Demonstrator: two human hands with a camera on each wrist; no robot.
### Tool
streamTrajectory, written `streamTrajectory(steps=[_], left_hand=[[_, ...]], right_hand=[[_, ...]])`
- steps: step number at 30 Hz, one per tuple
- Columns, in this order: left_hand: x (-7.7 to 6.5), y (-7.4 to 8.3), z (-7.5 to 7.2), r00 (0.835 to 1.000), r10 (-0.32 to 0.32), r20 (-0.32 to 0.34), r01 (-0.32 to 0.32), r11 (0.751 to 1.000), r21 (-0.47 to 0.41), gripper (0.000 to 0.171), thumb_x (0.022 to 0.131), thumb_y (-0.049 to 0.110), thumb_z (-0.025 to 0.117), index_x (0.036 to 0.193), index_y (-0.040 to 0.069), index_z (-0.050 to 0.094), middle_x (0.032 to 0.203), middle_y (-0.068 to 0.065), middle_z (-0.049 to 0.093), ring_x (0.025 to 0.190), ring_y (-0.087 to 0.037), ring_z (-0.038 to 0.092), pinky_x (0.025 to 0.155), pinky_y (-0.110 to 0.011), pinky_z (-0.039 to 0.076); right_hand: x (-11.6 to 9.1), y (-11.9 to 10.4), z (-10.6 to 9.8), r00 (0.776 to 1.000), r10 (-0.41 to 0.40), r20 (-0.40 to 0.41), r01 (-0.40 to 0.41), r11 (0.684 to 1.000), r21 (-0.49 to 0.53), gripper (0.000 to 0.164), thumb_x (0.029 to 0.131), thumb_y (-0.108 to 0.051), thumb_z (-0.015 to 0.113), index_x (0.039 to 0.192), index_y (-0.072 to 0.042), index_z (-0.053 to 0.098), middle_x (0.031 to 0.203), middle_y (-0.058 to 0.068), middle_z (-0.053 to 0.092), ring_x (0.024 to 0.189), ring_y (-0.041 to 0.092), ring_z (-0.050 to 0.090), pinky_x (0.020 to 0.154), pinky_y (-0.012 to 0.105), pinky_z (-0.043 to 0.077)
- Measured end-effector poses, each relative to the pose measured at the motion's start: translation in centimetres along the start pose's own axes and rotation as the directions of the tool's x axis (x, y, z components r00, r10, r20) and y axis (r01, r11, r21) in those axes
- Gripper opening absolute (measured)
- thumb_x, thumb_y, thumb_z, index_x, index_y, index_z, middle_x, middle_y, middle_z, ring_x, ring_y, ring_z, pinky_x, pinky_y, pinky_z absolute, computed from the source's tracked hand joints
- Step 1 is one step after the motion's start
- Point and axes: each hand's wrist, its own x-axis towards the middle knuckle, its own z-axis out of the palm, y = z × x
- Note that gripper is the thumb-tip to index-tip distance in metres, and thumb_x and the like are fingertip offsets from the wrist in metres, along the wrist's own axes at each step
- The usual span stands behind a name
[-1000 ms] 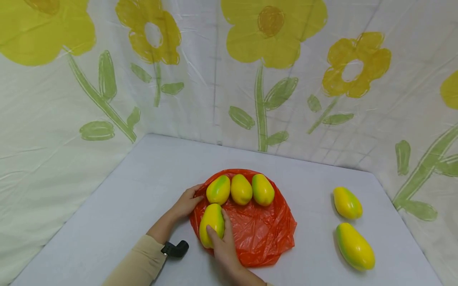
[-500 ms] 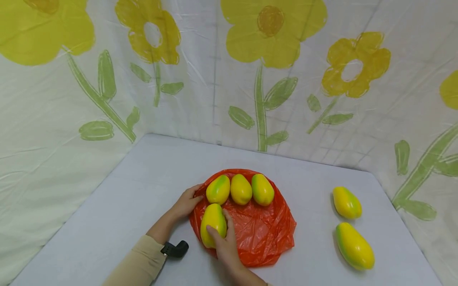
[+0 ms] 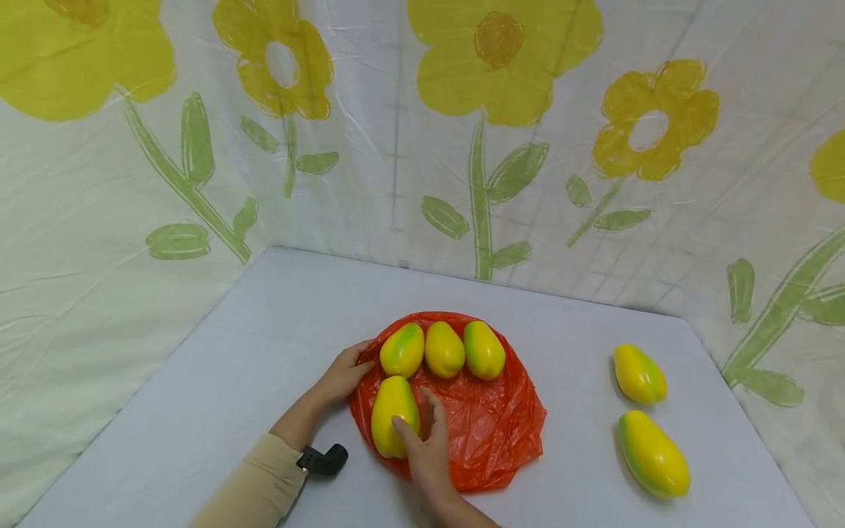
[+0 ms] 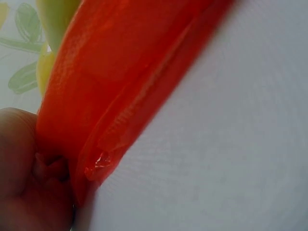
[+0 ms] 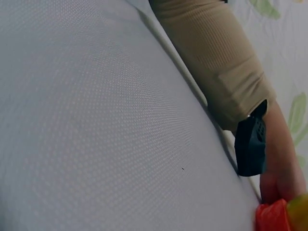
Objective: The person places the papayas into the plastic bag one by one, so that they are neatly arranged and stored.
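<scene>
A red plastic bag [image 3: 472,418] lies spread on the table with its mouth wide. Three yellow-green papayas [image 3: 445,350] sit in a row along its far side. A fourth papaya [image 3: 394,418] rests at the bag's near left. My right hand [image 3: 429,447] is at this papaya's right side, fingers parted from it; the thumb overlaps its front, and I cannot tell whether it touches. At the bag's left rim my left hand [image 3: 345,374] holds the red plastic, also seen in the left wrist view, where the hand [image 4: 24,178] grips the bag's edge [image 4: 101,101].
Two more papayas, a smaller one [image 3: 640,374] and a longer one [image 3: 655,455], lie on the white table [image 3: 264,323] at the right. A flower-printed curtain [image 3: 370,183] stands behind the table. A black wrist camera [image 3: 323,460] is strapped to the left forearm.
My right hand has loosened from the near papaya, its fingers drawing away to the right. That papaya has shifted slightly right. The left hand has stayed at the bag's rim.
</scene>
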Motion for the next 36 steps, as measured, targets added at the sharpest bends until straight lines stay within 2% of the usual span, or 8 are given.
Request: streamTrajectory(steps=[4, 9, 17, 29, 32, 36], left_hand=[[0.2, -0.2, 0.0, 1.0, -0.02, -0.006, 0.02, 1.0, -0.001, 0.043, 0.096, 0.009, 0.045, 0.138, 0.009, 0.043, 0.136, -0.016, 0.05, 0.106, -0.022, 0.059, 0.083, -0.035, 0.056], [0.1, -0.2, -0.1, 1.0, -0.022, -0.005, 0.022, 1.0, -0.02, 0.043, 0.095, 0.008, 0.044, 0.138, 0.008, 0.043, 0.135, -0.017, 0.051, 0.099, -0.02, 0.062, 0.078, -0.034, 0.057], [0.1, -0.4, 0.0, 1.0, -0.03, 0.001, 0.03, 0.999, -0.026, 0.043, 0.095, 0.008, 0.044, 0.139, 0.01, 0.043, 0.138, -0.014, 0.049, 0.109, -0.022, 0.058, 0.084, -0.035, 0.056], [0.1, -0.4, 0.1, 1.0, -0.029, -0.007, 0.029, 0.999, -0.014, 0.043, 0.095, 0.008, 0.045, 0.137, 0.01, 0.044, 0.136, -0.013, 0.05, 0.108, -0.022, 0.058, 0.084, -0.035, 0.056], [0.1, -0.3, 0.1, 1.0, -0.026, -0.006, 0.026, 0.999, -0.02, 0.043, 0.095, 0.008, 0.045, 0.137, 0.01, 0.044, 0.136, -0.013, 0.05, 0.106, -0.021, 0.058, 0.082, -0.034, 0.056], [0.2, -0.3, 0.1, 1.0, -0.019, 0.003, 0.019, 1.0, -0.021, 0.043, 0.095, 0.009, 0.045, 0.138, 0.01, 0.043, 0.137, -0.014, 0.049, 0.104, -0.02, 0.059, 0.081, -0.033, 0.056]], right_hand=[[0.1, -0.5, -1.1, 0.999, -0.034, -0.02, 0.034, 0.999, 0.005, 0.064, 0.084, -0.024, 0.067, 0.137, -0.012, 0.033, 0.148, 0.011, 0.029, 0.139, 0.037, 0.02, 0.112, 0.061, 0.017], [0.3, -1.4, -2.8, 0.999, -0.052, -0.001, 0.052, 0.998, -0.026, 0.068, 0.083, -0.026, 0.068, 0.139, -0.013, 0.031, 0.149, 0.008, 0.027, 0.14, 0.035, 0.017, 0.113, 0.059, 0.015], [0.6, -2.2, -5.4, 0.998, -0.061, -0.034, 0.06, 0.998, -0.032, 0.074, 0.079, -0.034, 0.071, 0.138, -0.013, 0.031, 0.148, 0.006, 0.029, 0.14, 0.03, 0.019, 0.114, 0.056, 0.014], [0.7, -3.5, -9.7, 0.991, -0.066, -0.114, 0.064, 0.998, -0.017, 0.072, 0.083, -0.022, 0.07, 0.14, -0.008, 0.029, 0.148, 0.008, 0.03, 0.14, 0.028, 0.022, 0.116, 0.051, 0.017], [0.7, -3.9, -11.0, 0.99, -0.076, -0.114, 0.075, 0.997, -0.014, 0.069, 0.084, -0.016, 0.068, 0.14, -0.007, 0.029, 0.148, 0.009, 0.03, 0.141, 0.027, 0.022, 0.116, 0.049, 0.017], [0.8, -4.6, -13.0, 0.993, -0.06, -0.101, 0.057, 0.998, -0.037, 0.07, 0.085, -0.016, 0.067, 0.141, -0.008, 0.026, 0.151, 0.008, 0.027, 0.142, 0.025, 0.02, 0.116, 0.049, 0.018]])
